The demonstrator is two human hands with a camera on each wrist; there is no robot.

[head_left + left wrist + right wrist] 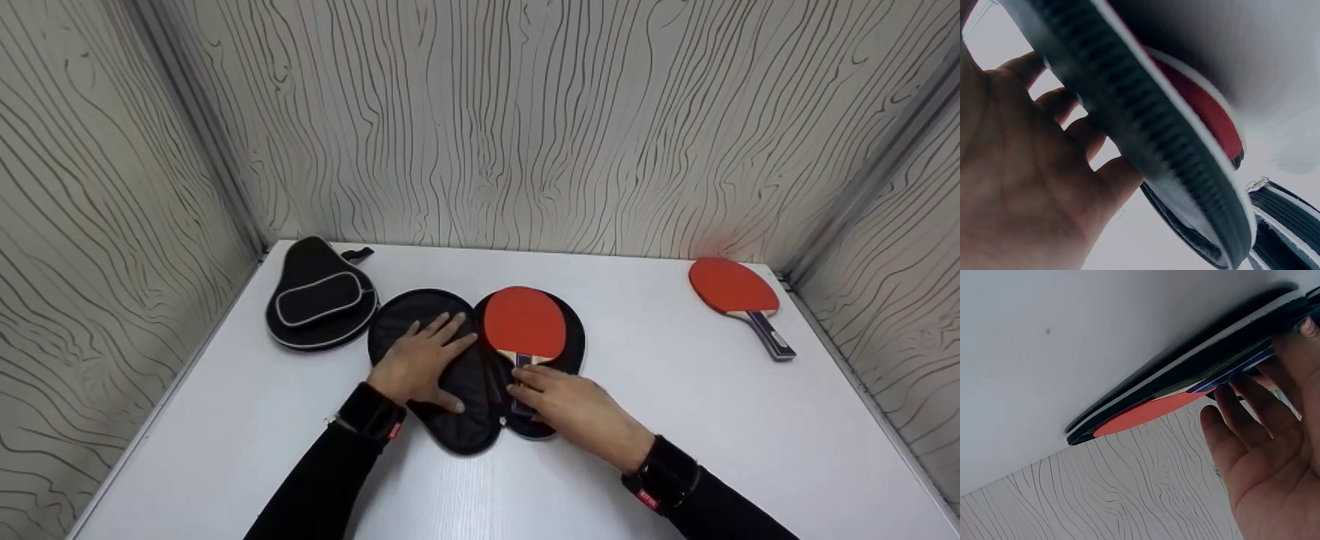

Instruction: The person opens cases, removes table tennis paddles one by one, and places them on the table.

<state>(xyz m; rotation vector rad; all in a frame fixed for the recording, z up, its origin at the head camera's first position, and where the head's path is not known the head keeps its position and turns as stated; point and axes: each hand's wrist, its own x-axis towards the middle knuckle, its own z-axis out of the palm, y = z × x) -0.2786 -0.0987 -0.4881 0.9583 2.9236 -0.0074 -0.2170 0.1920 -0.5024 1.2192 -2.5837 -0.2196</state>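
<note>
Black sleeves [319,487], left grip [422,361] splayed on unfolded case [463,431], right grip [576,409] unclenched against red paddle [525,322].

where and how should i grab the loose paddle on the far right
By the handle, probably with the right hand from its near end: it is the slim part, points toward the person and out to the right, and nothing covers it. The wide, flat blade would likely be harder to close around.

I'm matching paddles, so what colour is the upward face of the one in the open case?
The upward face is orange-red, clearest in the head view.
</note>
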